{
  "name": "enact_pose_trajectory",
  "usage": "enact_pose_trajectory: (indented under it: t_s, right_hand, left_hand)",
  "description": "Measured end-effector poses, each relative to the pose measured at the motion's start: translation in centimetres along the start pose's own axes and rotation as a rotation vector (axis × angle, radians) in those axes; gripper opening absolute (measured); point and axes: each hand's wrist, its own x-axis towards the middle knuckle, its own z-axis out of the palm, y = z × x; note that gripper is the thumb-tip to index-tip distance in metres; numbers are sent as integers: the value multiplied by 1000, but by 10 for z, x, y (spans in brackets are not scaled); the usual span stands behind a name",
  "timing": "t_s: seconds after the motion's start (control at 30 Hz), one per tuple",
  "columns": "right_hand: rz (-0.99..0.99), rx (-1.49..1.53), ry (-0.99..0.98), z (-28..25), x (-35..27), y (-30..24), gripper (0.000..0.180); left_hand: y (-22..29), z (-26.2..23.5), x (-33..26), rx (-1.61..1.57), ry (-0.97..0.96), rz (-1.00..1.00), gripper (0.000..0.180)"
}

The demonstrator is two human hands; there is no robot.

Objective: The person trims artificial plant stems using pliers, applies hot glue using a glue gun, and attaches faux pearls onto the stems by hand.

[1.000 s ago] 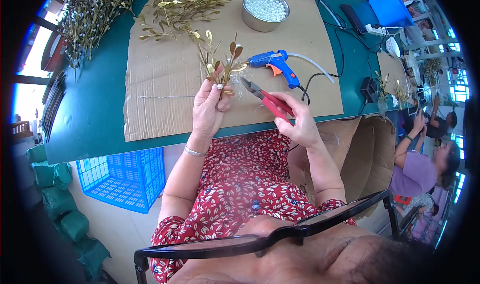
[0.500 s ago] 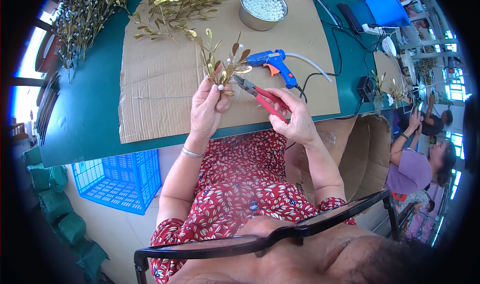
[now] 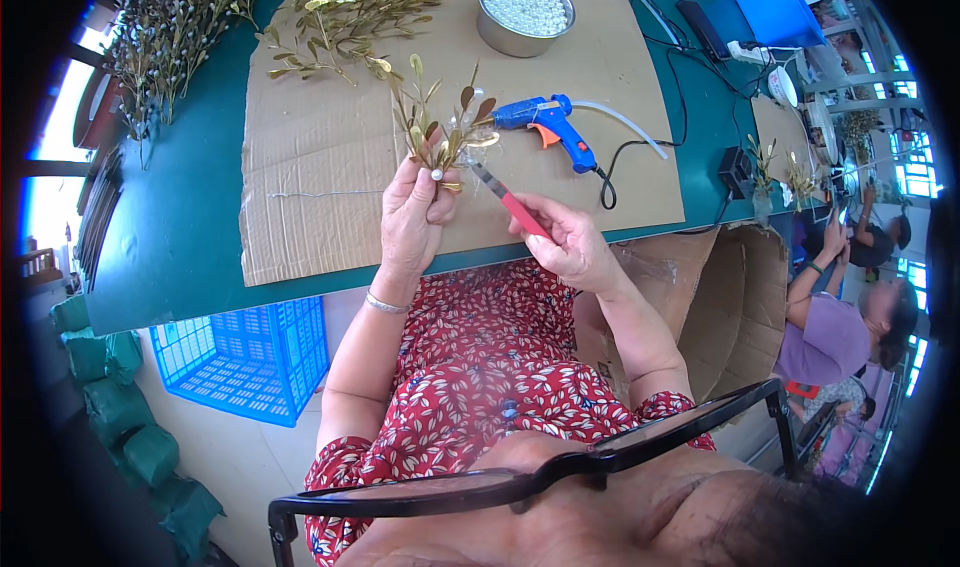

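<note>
Between the fingers of my left hand (image 3: 412,212) is an artificial leaf sprig (image 3: 440,132) with gold and brown leaves. A white pearl bead (image 3: 437,175) sits on it beside my thumb. My right hand (image 3: 568,242) grips red-handled pliers (image 3: 520,212), seen edge-on, their dark jaws close to the right side of the sprig's lower leaves. I cannot tell whether the jaws touch it. Just past the sprig, a blue glue gun (image 3: 545,127) with an orange trigger lies on the cardboard sheet (image 3: 330,187), a clear glue stick poking from its back.
A round metal tin of white beads (image 3: 525,12) stands at the far side of the cardboard. More gold sprigs (image 3: 360,17) lie far left, and a leafy bunch (image 3: 180,37) beyond them. Black cords (image 3: 682,107) cross the green table (image 3: 180,237). Below are a blue crate (image 3: 245,357) and cardboard box (image 3: 735,297).
The pliers have turned edge-on in my right hand, and their tips have drawn slightly back from the leaves. My left hand keeps the sprig in nearly the same place.
</note>
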Motion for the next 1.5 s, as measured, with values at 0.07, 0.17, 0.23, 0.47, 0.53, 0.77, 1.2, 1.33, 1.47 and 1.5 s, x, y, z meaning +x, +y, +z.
enact_pose_trajectory:
  t_s: [0.07,0.17,0.23,0.47,0.53,0.77,1.2,1.33,1.47,1.5]
  right_hand:
    - [130,499,-115,6,-4,8,45]
    - [174,685,-143,15,-4,13,45]
    - [189,732,-132,21,-5,12,46]
    - [146,613,11,31,-12,18,52]
    - [134,455,102,17,-17,15,54]
    - [-24,-577,687,-119,-12,12,49]
    - [-230,-1228,844,-157,13,39,32]
    - [7,-683,492,-98,46,18,44]
    - [130,-902,275,-77,73,25,41]
    - [241,-823,215,-77,77,18,40]
  left_hand:
    - [0,1,1,12,10,-8,43]
    - [0,1,1,16,10,8,43]
    - [0,2,1,2,1,18,43]
    - [-2,7,5,27,4,44,41]
    - [1,11,5,-26,76,55,41]
    - [1,-3,0,-103,25,22,36]
    - [1,-8,3,-166,-18,-32,31]
    - [2,-7,1,-143,11,-29,32]
    - [3,-5,0,-135,-11,-32,33]
    - [3,-3,1,-148,-26,-52,33]
